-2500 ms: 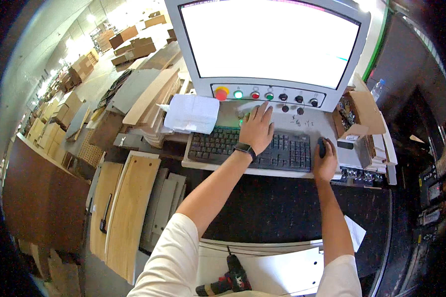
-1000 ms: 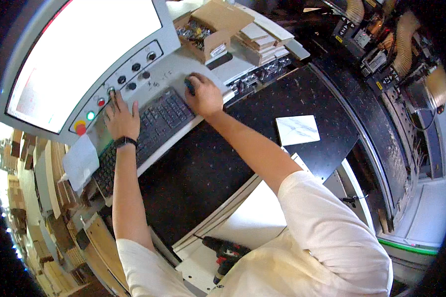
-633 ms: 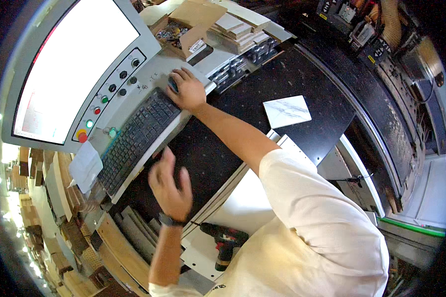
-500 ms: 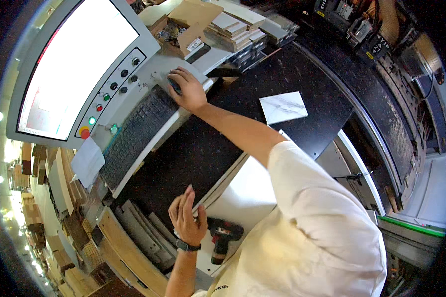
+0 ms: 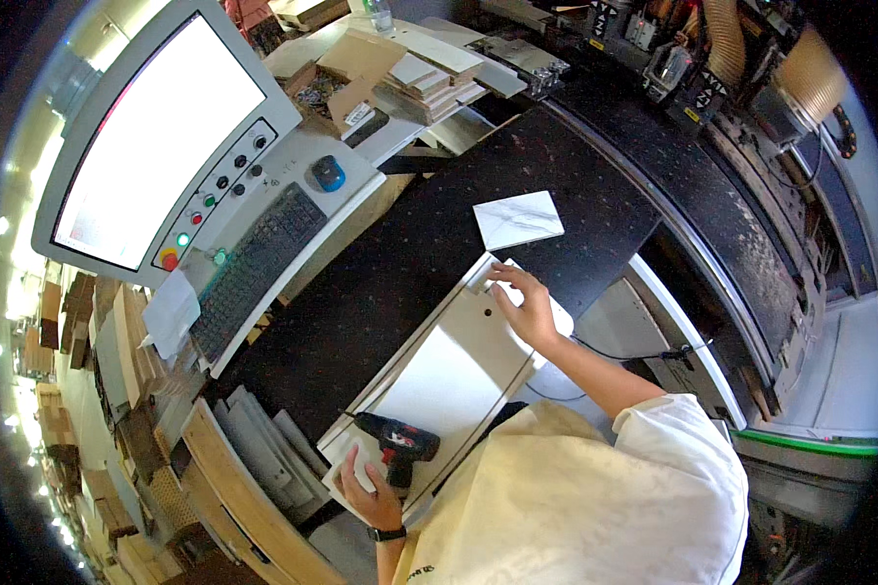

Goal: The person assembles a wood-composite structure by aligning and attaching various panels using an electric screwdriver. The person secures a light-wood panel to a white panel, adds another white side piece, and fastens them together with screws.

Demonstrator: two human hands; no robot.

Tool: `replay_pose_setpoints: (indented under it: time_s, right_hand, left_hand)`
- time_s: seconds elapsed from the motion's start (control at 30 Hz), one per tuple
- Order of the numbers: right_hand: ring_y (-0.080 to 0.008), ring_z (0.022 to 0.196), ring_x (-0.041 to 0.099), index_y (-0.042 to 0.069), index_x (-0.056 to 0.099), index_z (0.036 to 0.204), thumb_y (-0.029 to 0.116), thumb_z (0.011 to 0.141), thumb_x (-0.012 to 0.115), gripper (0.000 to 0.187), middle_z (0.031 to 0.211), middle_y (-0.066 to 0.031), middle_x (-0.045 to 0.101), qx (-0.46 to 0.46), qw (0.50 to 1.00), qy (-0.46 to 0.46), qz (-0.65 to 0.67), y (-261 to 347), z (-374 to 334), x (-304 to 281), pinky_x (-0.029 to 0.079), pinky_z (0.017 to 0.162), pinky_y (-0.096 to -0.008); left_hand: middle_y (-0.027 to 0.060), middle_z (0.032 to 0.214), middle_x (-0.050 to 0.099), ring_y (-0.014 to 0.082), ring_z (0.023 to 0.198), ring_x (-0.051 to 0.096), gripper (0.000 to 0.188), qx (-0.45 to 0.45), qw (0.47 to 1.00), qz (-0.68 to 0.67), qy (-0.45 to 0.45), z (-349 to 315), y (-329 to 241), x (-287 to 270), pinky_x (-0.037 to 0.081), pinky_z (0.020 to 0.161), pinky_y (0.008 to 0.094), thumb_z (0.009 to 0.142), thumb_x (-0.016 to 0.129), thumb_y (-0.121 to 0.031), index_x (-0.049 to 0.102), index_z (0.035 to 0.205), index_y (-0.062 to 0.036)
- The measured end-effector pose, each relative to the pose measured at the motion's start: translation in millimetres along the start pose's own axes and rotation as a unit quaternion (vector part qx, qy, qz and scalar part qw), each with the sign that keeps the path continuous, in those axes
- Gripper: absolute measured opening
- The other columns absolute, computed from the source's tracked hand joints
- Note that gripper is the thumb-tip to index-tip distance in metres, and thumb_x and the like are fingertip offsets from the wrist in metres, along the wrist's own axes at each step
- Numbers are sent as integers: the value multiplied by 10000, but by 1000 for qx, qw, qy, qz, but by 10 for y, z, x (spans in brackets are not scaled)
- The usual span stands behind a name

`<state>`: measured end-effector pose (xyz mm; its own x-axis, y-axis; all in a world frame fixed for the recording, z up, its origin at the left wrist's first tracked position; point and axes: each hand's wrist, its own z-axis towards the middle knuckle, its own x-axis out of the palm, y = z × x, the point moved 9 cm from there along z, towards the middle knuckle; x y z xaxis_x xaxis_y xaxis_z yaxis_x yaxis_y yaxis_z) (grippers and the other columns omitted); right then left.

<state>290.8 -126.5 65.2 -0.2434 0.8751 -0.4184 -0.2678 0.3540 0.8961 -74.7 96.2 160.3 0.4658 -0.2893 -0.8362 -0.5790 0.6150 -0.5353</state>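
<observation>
A long white panel with grooved edges and a dark round hole lies slantwise in front of my body. My right hand is over its far end, fingers curved and thumb apart, close to the edge; the fingertips' contact is hard to make out. At the near end, my left hand, wearing a watch, has its fingers spread over the panel's corner. Just beside it a black and red cordless drill lies on the panel. Neither hand holds anything visible.
Left stands a console with a bright screen, keyboard and blue-black mouse. A marble-patterned board lies on the black surface beyond the panel. Farther off are an open cardboard box, stacked boards and machine heads.
My right hand has left the mouse and come back to the panel's far end. My left hand has moved down beside the drill. More of the white panel shows.
</observation>
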Motion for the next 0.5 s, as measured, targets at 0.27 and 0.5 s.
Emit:
replay_pose_setpoints:
  time_s: [0.27, 0.5]
  right_hand:
    - [-374, 1130, 658, 32, 724, 1069, 113, 895, 672, 199, 1222, -191, 691, 55, 998, -21, -15, -273, -136, 42, 502, 989, -415]
    - [-384, 1141, 649, 35, 719, 1083, 122, 896, 670, 212, 1247, -195, 679, 89, 995, -30, -33, -543, -154, -6, 498, 996, -416]
  left_hand:
    - [150, 1187, 675, 331, 1078, 568, 275, 68, 997, -37, 12, 178, -216, 203, 410, 981, 435, 974, 576, -90, 631, 1222, 13]
    - [152, 1170, 685, 330, 1064, 580, 253, 53, 996, -57, 31, 104, -221, 315, 418, 972, 435, 968, 574, -82, 633, 1191, 21]
